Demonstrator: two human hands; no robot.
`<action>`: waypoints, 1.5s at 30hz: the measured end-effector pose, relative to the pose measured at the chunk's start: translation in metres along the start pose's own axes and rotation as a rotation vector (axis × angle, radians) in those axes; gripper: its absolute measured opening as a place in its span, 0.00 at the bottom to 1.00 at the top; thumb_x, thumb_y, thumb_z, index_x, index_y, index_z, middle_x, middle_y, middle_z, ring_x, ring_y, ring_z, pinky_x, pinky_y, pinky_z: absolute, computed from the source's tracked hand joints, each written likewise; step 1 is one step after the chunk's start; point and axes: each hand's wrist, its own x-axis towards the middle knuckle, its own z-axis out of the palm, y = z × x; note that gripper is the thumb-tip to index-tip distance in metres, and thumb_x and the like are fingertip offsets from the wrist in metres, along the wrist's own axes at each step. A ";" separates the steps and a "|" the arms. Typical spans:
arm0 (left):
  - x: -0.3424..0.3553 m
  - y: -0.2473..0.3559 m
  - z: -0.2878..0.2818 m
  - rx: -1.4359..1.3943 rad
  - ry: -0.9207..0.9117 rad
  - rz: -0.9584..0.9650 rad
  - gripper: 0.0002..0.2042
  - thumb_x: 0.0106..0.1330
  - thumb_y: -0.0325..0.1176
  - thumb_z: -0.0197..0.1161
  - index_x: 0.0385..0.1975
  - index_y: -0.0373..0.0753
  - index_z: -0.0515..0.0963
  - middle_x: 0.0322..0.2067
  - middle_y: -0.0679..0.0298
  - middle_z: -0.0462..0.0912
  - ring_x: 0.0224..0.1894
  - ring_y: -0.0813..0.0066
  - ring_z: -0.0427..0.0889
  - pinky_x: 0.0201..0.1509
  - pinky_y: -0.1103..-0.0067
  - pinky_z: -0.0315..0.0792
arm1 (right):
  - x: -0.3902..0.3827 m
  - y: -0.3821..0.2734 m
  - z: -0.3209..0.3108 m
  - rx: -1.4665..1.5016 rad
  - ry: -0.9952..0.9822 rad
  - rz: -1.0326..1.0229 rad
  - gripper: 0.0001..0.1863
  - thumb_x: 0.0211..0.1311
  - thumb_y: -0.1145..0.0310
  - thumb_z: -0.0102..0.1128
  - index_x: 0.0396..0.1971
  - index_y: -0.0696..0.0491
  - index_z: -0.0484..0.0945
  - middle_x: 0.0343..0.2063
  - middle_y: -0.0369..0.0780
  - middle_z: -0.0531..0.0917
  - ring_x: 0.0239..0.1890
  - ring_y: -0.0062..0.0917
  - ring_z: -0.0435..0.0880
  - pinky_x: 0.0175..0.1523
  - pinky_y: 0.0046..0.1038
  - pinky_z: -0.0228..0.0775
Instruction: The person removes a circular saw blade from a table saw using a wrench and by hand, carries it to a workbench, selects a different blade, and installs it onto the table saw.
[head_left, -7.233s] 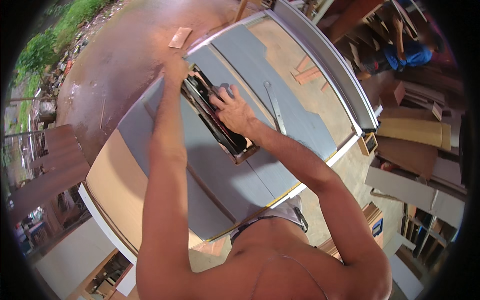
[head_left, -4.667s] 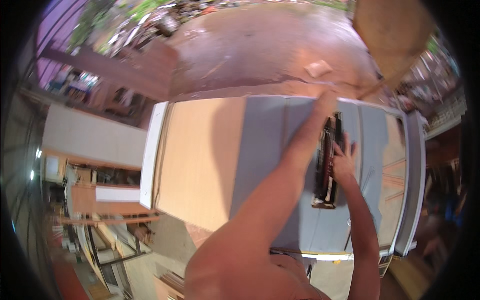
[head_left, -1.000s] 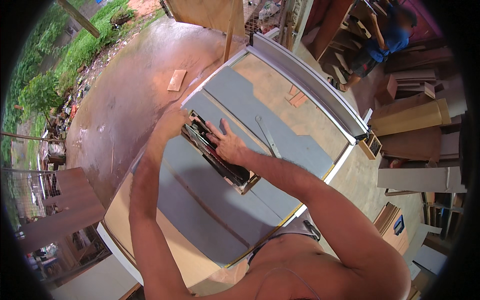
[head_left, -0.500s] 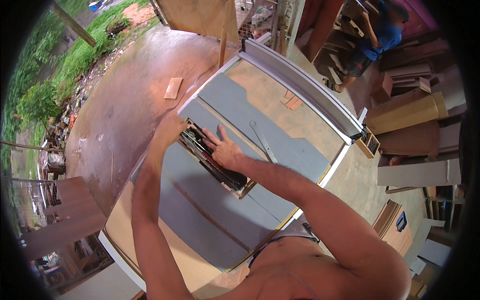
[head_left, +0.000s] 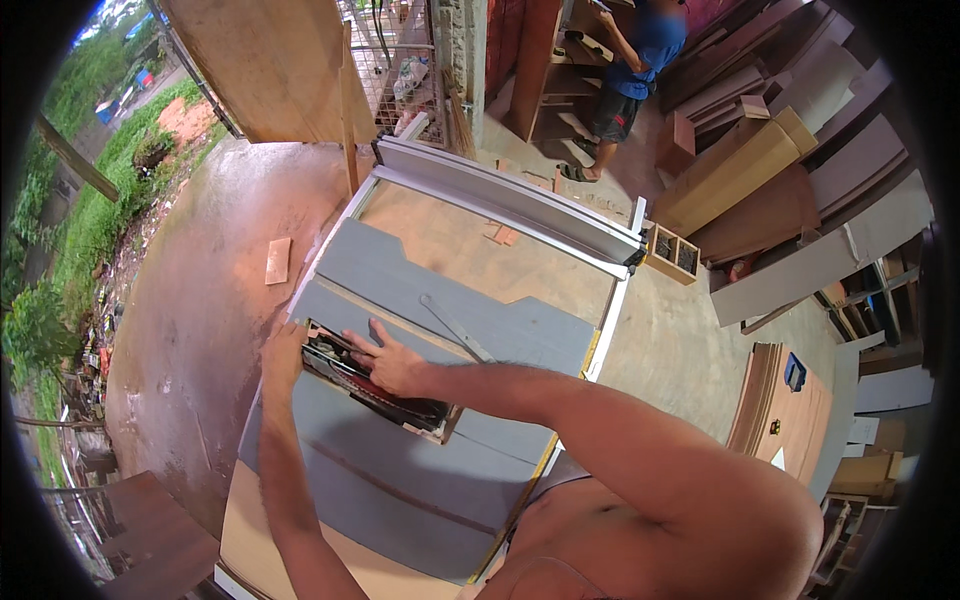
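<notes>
We note the right hand (head_left: 398,370) palm down, digits spread wide, one lifted and others reaching over the slot; its forearm comes in from the right, nearly level. Left hand (head_left: 285,347) at the slot's far end, by the table edge, arm stretched up from the lower edge of view; its fingertips are hidden, so we cannot tell whether it grips anything.

Between and below the hands we have the long open slot (head_left: 428,412) in the grey tabletop (head_left: 400,480), dark parts inside. Its long axis slants from upper left, at the left hand, to lower right, toward the person's body.

Beyond the right hand, we mark a flat wrench (head_left: 455,325) lying with its ring end up and left. Farther out: a pale metal fence (head_left: 510,200), a two-compartment wooden box (head_left: 672,254), and a person in blue (head_left: 655,45) standing.
</notes>
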 end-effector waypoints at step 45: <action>-0.001 -0.009 0.010 -0.056 0.047 -0.072 0.09 0.64 0.24 0.54 0.34 0.39 0.84 0.39 0.54 0.85 0.48 0.51 0.81 0.52 0.60 0.76 | 0.020 0.001 0.003 -0.094 -0.103 -0.069 0.16 0.70 0.57 0.54 0.48 0.39 0.90 0.73 0.28 0.69 0.82 0.46 0.34 0.75 0.73 0.37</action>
